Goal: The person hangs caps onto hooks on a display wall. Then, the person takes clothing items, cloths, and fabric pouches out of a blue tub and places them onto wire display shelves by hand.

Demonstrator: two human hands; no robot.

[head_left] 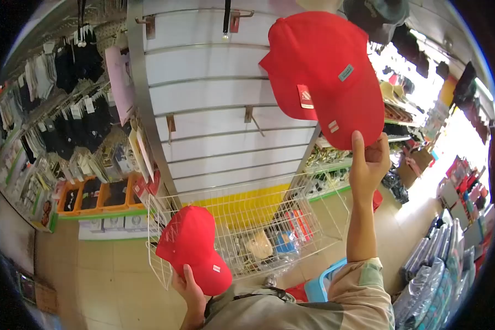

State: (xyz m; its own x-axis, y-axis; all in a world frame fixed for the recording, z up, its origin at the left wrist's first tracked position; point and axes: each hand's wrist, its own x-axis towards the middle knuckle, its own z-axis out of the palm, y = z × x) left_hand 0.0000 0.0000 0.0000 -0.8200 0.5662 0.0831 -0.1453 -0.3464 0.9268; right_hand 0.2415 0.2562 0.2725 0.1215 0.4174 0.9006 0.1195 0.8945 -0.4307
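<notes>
Right grip [371, 157] pinches brim of raised red cap [319, 60] near slatted wall [214, 96], likely leaving crown unobstructed. Left grip [190, 290] holds lower red cap [191, 234] by wire basket [231, 246]; low position likely eases arm.

Upper baseball cap [324, 60]: by the brim in right hand [371, 159], before the upper right of slatwall panel [214, 91].
Lower baseball cap [191, 236]: in left hand [190, 291], below and left of upper baseball cap, before the left end of wire basket [225, 242].
Hooks [249, 114]: on slatwall panel, two near top, two at mid-height.
Wire basket: before the foot of slatwall panel; packaged goods [258, 245] inside or behind, cannot tell which.
Left side: hung goods [74, 129] in rows, trays [88, 212] beneath, boxes [113, 224] under trays.
Right side: hanging hats [377, 19] overhead, plastic-wrapped packs [437, 275] low, right of right sleeve [363, 291].
Tub [314, 290]: left of right sleeve.
</notes>
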